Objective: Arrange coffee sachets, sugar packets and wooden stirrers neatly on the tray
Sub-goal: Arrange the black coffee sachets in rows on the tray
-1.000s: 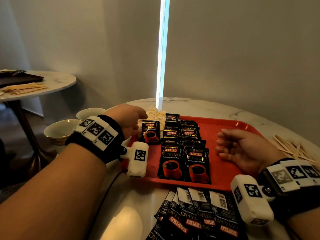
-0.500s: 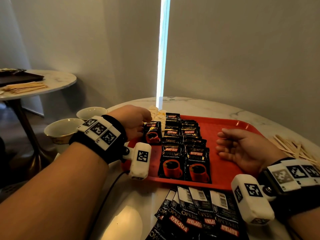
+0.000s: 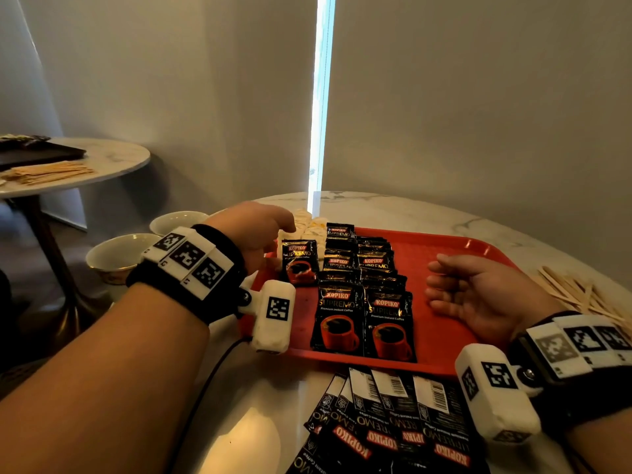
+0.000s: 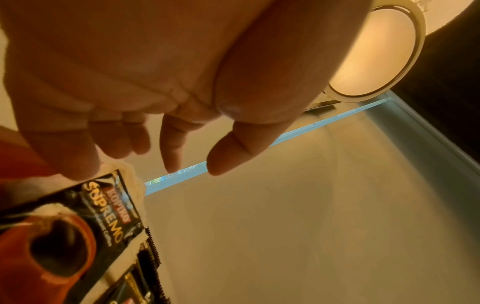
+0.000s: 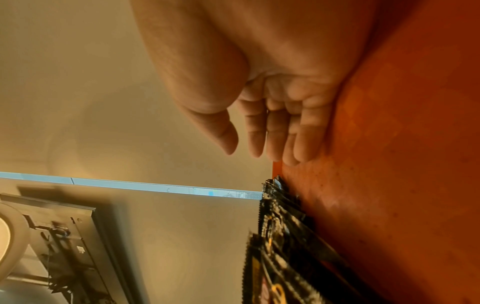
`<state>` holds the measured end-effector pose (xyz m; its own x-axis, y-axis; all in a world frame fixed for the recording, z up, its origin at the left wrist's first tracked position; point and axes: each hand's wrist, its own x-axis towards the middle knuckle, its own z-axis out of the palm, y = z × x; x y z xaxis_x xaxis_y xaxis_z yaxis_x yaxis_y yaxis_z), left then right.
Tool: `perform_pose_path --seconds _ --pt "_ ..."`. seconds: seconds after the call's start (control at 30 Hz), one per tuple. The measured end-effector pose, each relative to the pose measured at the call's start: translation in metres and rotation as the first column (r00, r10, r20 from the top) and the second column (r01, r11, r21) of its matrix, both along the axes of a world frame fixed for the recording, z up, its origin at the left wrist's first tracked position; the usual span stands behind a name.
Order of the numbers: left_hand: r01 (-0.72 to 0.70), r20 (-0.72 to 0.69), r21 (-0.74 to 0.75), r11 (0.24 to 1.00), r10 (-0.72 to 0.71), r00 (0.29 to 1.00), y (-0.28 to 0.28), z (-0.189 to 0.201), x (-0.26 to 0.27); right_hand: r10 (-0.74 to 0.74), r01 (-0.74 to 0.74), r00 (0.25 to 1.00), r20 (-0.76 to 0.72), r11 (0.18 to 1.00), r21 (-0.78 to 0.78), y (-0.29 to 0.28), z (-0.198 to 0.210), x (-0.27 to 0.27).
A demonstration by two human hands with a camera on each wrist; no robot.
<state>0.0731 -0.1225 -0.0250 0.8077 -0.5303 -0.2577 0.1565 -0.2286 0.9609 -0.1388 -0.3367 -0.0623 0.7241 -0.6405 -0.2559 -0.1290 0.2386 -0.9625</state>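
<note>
Left hand (image 3: 254, 234) has slid a touch toward the far-left corner of the red tray (image 3: 441, 248) since a sec ago, and the single coffee sachet (image 3: 300, 265) sits w/ it there, face up, just left of the sachet rows (image 3: 362, 295). Left grip: fingers loosely curled above the sachet's top edge; left wrist view shows one fingertip (image 4: 75, 166) at that edge, thumb and index apart, nothing pinched. Can't tell if it truly touches. Pale sugar packets (image 3: 309, 225) lie just beyond the sachet, partly under it, at the tray's back-left.

Right hand (image 3: 478, 295) hasn't budged: it rests on its side on bare tray, palm facing the rows, fingers straight and together, grip relaxed and empty. Right wrist view confirms, w/ fingers (image 5: 298, 139) lying along the red surface, sachet edges just ahead.

Two overlapping columns of sachets run front to back down the tray's middle. More loose sachets (image 3: 393, 425) are fanned on the marble tabletop (image 3: 393, 210) at the near edge, mostly back side up. Wooden stirrers (image 3: 574, 292) are heaped on the tabletop right of the tray. Two cups (image 3: 116, 254) stand off to the left, beyond the tabletop edge.
</note>
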Motion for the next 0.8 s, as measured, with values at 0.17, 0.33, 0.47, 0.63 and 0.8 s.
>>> perform_pose_path --seconds 0.17,0.33,0.47,0.63,0.8 --pt "0.235 -0.17 0.049 0.971 -0.224 0.96 0.0 -0.002 -0.01 -0.005 0.005 1.0 -0.006 1.0 -0.001 0.001 0.001 0.0" --pt "0.272 -0.204 0.084 0.959 -0.251 0.946 -0.004 -0.006 -0.011 -0.004 0.004 1.0 -0.012 1.0 -0.008 0.003 0.002 0.0" --pt "0.275 -0.206 0.072 0.959 -0.255 0.945 -0.002 -0.007 -0.008 -0.001 0.0 1.0 -0.023 1.0 -0.012 0.003 0.003 -0.002" --pt "0.258 -0.192 -0.006 0.966 -0.255 0.948 -0.001 -0.005 -0.006 0.007 -0.008 0.999 -0.043 1.0 -0.02 0.005 0.006 -0.002" --pt "0.176 -0.175 -0.271 0.946 -0.229 0.958 -0.001 0.003 -0.002 0.053 -0.064 0.994 -0.097 0.992 -0.111 0.017 0.019 -0.005"
